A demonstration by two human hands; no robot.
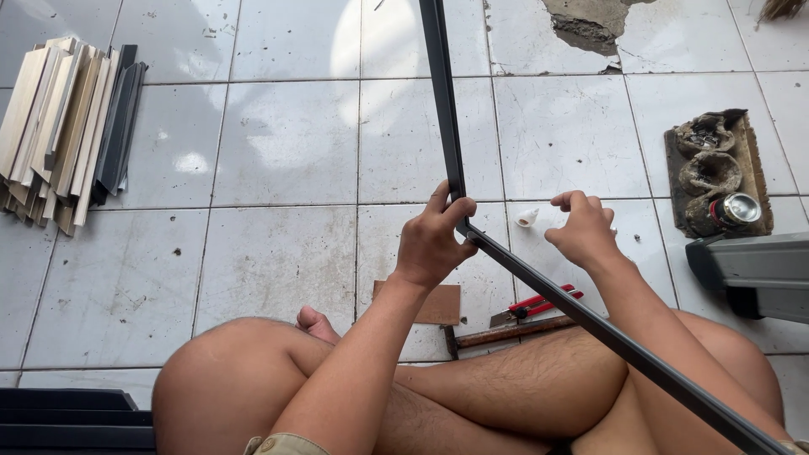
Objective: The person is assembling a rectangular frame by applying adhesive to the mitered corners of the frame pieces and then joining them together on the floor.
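Both hands work at the corner of a dark, thin metal frame (539,278) held up over the crossed bare legs. Left hand (434,240) is wrapped closed around that corner, fingers curled over the joint where the upright bar meets the bar slanting down to the right. Right hand (583,227) hovers just beside the slanting bar, fingers curled loosely with the tips pinched together; whether it holds anything small cannot be told. Just beyond the hands, a small white cone-shaped cap (527,217) lies on the white tiled floor (286,143). Nearer the legs lie a brown cardboard square (438,305), a red-handled utility knife (539,303) and a hammer with a wooden handle (506,333). Farther right sits a dirty wooden block with crusted lumps and a small metal tin (716,173), and below it a grey machine housing (754,270). Well apart at the far left rests a stack of pale wooden and dark moulding strips (63,126).
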